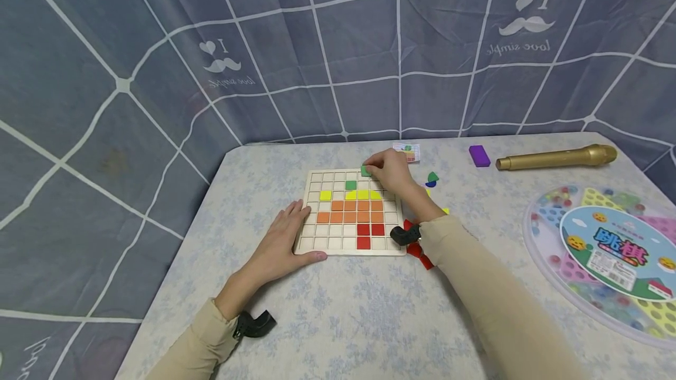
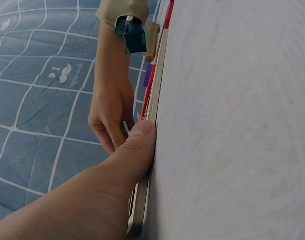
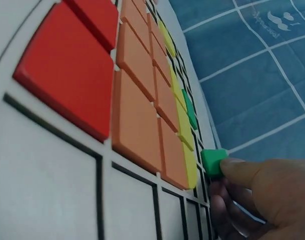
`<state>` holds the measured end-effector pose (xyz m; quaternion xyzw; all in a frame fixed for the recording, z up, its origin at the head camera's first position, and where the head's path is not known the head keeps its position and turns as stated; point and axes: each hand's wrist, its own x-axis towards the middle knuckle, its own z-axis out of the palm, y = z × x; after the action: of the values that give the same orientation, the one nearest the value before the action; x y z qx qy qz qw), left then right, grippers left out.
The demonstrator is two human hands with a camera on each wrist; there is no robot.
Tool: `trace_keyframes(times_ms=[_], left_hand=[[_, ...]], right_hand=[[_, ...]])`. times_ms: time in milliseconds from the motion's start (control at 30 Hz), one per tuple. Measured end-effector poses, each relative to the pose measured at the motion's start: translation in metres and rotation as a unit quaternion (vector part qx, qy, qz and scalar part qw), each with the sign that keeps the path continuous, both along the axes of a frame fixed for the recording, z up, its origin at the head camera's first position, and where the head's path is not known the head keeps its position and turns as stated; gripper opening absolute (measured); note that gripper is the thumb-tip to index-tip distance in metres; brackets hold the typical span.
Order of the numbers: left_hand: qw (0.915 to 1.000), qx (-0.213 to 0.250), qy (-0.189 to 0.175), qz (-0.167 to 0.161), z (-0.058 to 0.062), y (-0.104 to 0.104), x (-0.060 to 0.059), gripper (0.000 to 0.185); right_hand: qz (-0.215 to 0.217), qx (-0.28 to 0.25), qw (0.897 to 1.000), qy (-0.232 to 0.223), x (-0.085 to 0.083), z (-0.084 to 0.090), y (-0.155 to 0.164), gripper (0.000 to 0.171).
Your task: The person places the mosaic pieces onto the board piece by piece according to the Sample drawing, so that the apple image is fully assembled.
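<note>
A wooden grid board (image 1: 317,238) lies on the table, partly filled with orange tiles (image 1: 350,211), yellow tiles (image 1: 362,194), red tiles (image 1: 369,230) and one green tile (image 1: 351,185). My right hand (image 1: 389,170) pinches a green tile (image 1: 365,170) at the board's far row; the same green tile (image 3: 213,161) shows at my fingertips (image 3: 232,167) past the yellow row in the right wrist view. My left hand (image 1: 289,238) rests flat against the board's near left corner, with its thumb (image 2: 137,150) pressed along the board's edge (image 2: 153,107).
Loose coloured pieces (image 1: 432,179) and red pieces (image 1: 419,249) lie right of the board. A pattern card (image 1: 408,151), a purple block (image 1: 479,156) and a gold microphone (image 1: 554,158) sit at the back. A round Chinese checkers box (image 1: 607,251) occupies the right. A grey curtain (image 1: 158,75) surrounds the table.
</note>
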<state>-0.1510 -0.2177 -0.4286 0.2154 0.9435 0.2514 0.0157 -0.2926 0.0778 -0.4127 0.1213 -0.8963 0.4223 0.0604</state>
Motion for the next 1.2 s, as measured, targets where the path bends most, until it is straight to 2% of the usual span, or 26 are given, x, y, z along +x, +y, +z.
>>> trace_keyframes(times_ms=[367,500,633,800,933,1067,1200], left_hand=[[1.0000,0.002,-0.005,0.008,-0.001,-0.002,0.002,0.111],[0.9999,0.000,-0.007,0.011,-0.003,-0.002,0.003,0.111],[0.9999,-0.003,-0.006,0.011,-0.005,-0.003,0.003,0.112],[1.0000,-0.001,0.001,0.004,-0.005,-0.003,0.002,0.111],[0.9999,-0.001,0.010,-0.003,-0.005,-0.003,0.000,0.111],[0.9999,-0.006,0.013,-0.006,-0.004,-0.003,-0.001,0.111],[0.9999,-0.006,0.013,-0.007,-0.002,-0.003,-0.002,0.111]], right_hand=[[0.030,0.041,0.999,0.008,0.009,0.002,-0.011,0.018],[0.046,0.052,0.998,-0.011,0.015,0.006,-0.008,0.022],[0.061,0.065,0.996,-0.016,0.020,0.013,0.005,0.025],[0.082,0.092,0.992,-0.011,0.026,0.024,0.036,0.021],[0.056,0.107,0.992,-0.044,0.033,0.030,0.058,0.022],[0.021,0.115,0.990,-0.074,0.039,0.026,0.068,0.029],[0.019,0.114,0.991,-0.072,0.041,0.018,0.069,0.032]])
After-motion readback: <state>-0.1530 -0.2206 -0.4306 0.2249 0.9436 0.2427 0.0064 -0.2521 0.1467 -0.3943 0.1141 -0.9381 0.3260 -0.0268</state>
